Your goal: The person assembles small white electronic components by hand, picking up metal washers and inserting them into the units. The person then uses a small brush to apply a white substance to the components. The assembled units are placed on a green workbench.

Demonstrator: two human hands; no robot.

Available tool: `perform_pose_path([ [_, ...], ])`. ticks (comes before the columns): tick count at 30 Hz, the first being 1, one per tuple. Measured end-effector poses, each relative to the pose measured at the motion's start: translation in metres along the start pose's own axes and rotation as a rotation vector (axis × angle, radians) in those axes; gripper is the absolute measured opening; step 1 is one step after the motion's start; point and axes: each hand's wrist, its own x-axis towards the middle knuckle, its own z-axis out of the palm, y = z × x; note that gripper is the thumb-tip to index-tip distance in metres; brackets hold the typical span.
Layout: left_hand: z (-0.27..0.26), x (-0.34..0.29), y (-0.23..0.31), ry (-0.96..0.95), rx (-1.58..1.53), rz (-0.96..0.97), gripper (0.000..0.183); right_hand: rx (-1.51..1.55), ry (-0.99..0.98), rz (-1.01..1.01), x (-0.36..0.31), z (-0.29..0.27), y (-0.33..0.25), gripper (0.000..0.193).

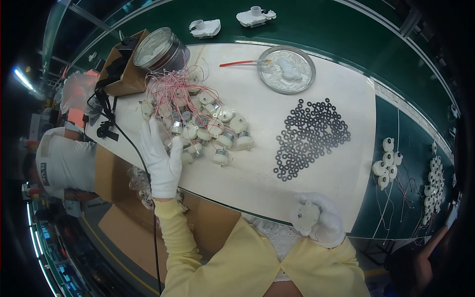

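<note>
My right hand (327, 220), in a white glove, is closed around a small round cream-white motor (305, 218) at the near edge of the white work board (237, 184). My left hand (162, 161), also gloved, lies along the near left side of a heap of similar motors (198, 126). Its fingers are stretched out and its thumb stands apart, next to the closest motors; nothing shows in it. Pink and white wires (173, 89) tangle over the far part of the heap. To the right are many small black rubber rings (311, 136), spread in one layer.
A clear dish of white grease (286, 69) with a red-handled brush (239, 63) stands at the back. A tin (161, 49) and a cardboard box (121, 74) stand back left. A black cable (129, 138) runs past my left arm. More motors (387, 163) sit on the green surface.
</note>
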Motion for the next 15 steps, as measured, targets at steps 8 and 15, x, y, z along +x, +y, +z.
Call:
perform_pose_path([
  [8,0.022,0.015,0.023,0.005,-0.214,0.042,0.078,-0.026,-0.022,-0.009,0.002,-0.001,0.0,0.056],
  [15,0.002,0.008,0.084,0.127,0.208,0.039,0.071,-0.14,0.184,0.014,-0.018,0.004,-0.018,0.049],
])
